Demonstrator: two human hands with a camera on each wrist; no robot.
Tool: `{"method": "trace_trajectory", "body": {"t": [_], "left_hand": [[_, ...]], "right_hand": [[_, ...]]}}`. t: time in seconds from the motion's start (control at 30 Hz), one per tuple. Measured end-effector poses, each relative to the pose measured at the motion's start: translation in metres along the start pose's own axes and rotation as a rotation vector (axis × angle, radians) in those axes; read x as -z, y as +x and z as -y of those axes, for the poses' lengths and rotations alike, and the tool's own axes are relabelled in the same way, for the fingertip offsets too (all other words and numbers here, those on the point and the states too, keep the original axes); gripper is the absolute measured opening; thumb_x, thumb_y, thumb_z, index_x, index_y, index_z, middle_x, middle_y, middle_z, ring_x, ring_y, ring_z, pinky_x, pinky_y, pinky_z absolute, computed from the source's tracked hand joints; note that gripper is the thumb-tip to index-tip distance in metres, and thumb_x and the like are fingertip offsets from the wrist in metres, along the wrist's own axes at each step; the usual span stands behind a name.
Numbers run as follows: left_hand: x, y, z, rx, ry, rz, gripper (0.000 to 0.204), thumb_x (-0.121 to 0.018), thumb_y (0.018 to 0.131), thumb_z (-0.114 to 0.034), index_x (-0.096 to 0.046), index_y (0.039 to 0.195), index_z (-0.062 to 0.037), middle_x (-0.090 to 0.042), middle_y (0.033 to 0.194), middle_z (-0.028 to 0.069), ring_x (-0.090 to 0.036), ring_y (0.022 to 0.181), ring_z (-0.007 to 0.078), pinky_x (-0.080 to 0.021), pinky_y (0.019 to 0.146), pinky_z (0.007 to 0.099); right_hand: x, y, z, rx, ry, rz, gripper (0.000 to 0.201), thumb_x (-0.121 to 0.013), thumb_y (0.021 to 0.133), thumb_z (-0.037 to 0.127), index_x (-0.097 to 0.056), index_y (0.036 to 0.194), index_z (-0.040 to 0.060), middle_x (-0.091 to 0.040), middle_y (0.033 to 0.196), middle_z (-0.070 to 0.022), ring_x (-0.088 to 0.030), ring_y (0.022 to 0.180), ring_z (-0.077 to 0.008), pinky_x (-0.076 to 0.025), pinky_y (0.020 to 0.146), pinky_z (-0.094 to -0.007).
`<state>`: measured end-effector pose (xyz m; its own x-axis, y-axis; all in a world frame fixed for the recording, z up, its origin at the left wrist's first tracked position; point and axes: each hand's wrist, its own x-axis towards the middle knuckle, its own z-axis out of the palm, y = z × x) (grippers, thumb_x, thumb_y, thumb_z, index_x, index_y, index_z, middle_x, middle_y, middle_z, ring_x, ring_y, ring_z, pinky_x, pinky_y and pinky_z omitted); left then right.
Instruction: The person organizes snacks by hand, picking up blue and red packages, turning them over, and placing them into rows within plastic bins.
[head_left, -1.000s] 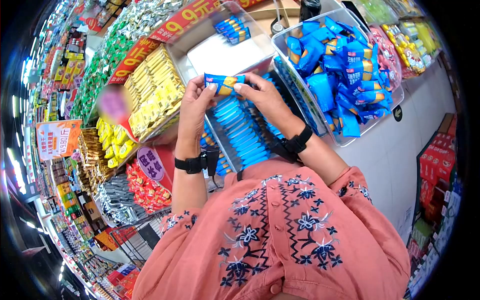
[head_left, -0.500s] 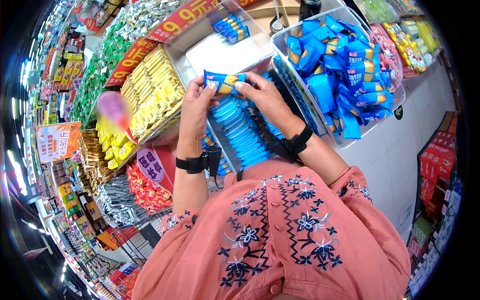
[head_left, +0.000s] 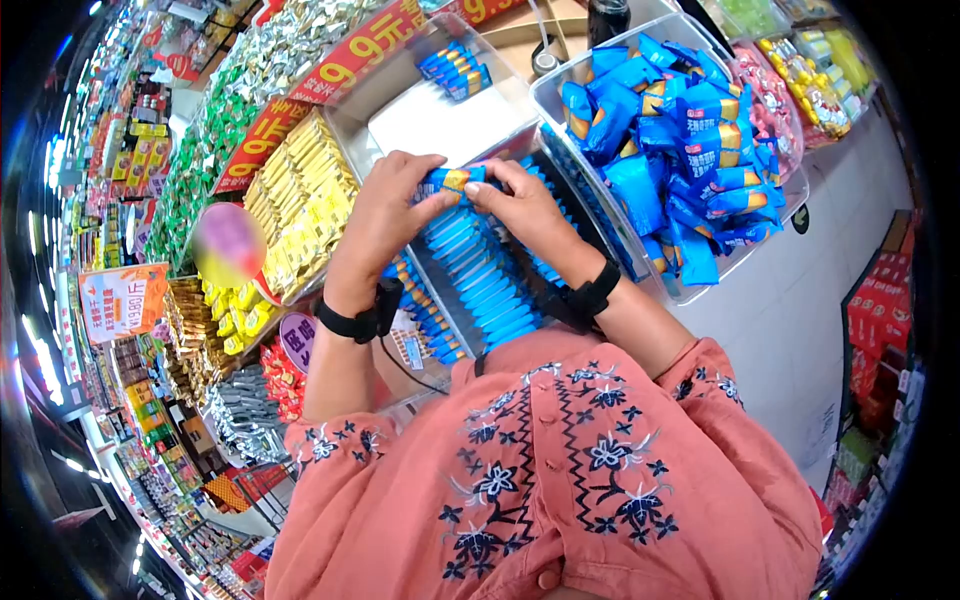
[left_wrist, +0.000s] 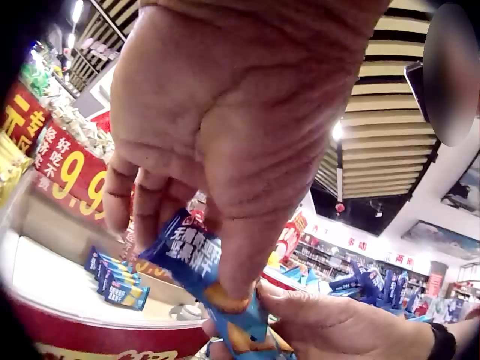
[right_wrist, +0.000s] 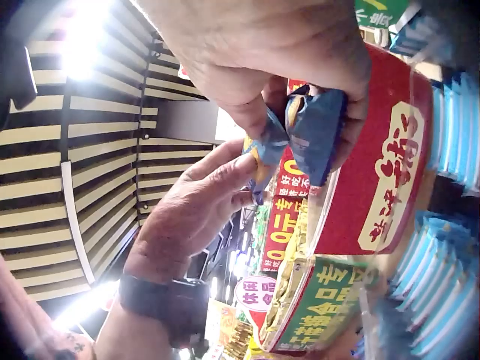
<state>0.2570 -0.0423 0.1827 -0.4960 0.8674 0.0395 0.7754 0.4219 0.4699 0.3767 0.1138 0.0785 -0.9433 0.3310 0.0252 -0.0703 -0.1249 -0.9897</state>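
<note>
Both hands hold one blue snack packet [head_left: 450, 181] between them, above a row of upright blue packets [head_left: 480, 265]. The left hand [head_left: 392, 205] pinches its left end with thumb and fingers; the right hand [head_left: 530, 208] pinches the other end. In the left wrist view the packet [left_wrist: 196, 262] shows white print and a biscuit picture, with the left thumb pressed on it. In the right wrist view the packet [right_wrist: 315, 135] looks creased or twisted in the middle, between the right hand [right_wrist: 277, 52] and the left hand [right_wrist: 195, 202].
A clear bin heaped with blue packets [head_left: 640, 190] stands at the right. Beyond the hands, several blue packets [head_left: 455, 70] lie by a white board [head_left: 440, 125]. Yellow packets [head_left: 305, 195], green sweets [head_left: 205, 150] and a red price sign [head_left: 345, 65] are at the left.
The left hand has turned over the packet, its back now upward, and its wrist has moved left. The packet has dropped slightly and tilted, with less of its front showing.
</note>
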Motion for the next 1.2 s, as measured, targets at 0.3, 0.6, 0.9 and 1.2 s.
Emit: {"method": "trace_trajectory", "body": {"t": [0.3,0.6,0.9,1.2], "left_hand": [[0.024,0.065,0.036,0.216,-0.308,0.294,0.027,-0.074,0.089,-0.026,-0.065,0.103,-0.0042,-0.062,0.088,0.0006,-0.057,0.083,0.0102,-0.047,0.076,0.0269],[-0.071,0.182,0.134,0.164,-0.119,0.095,0.039,-0.075,0.081,-0.035,-0.071,0.097,-0.0001,-0.071,0.086,0.0192,-0.066,0.077,0.0294,-0.050,0.071,0.0412],[-0.119,0.202,0.136,0.129,0.211,0.047,0.035,-0.075,0.078,-0.032,-0.070,0.099,-0.0037,-0.069,0.102,0.0190,-0.064,0.099,0.0371,-0.050,0.084,0.0473],[-0.127,0.199,0.138,0.075,0.329,0.009,0.033,-0.073,0.082,-0.021,-0.062,0.108,-0.0047,-0.064,0.108,0.0203,-0.062,0.104,0.0393,-0.052,0.086,0.0483]], "right_hand": [[0.005,0.002,-0.004,-0.124,0.148,-0.097,0.030,-0.060,0.093,0.016,-0.065,0.118,0.0000,-0.062,0.110,-0.0123,-0.060,0.103,-0.0213,-0.047,0.093,-0.0322],[0.010,0.001,-0.004,-0.142,0.263,-0.146,0.043,-0.051,0.090,0.005,-0.053,0.134,0.0001,-0.062,0.112,-0.0098,-0.060,0.099,-0.0136,-0.049,0.088,-0.0260],[0.021,0.001,-0.031,-0.221,0.343,-0.187,0.049,-0.058,0.093,0.009,-0.043,0.139,0.0005,-0.056,0.110,-0.0100,-0.058,0.095,-0.0135,-0.049,0.082,-0.0265],[0.021,0.001,-0.031,-0.236,0.386,-0.187,0.047,-0.058,0.093,0.004,-0.042,0.137,0.0006,-0.055,0.107,-0.0097,-0.058,0.095,-0.0143,-0.050,0.079,-0.0261]]}}
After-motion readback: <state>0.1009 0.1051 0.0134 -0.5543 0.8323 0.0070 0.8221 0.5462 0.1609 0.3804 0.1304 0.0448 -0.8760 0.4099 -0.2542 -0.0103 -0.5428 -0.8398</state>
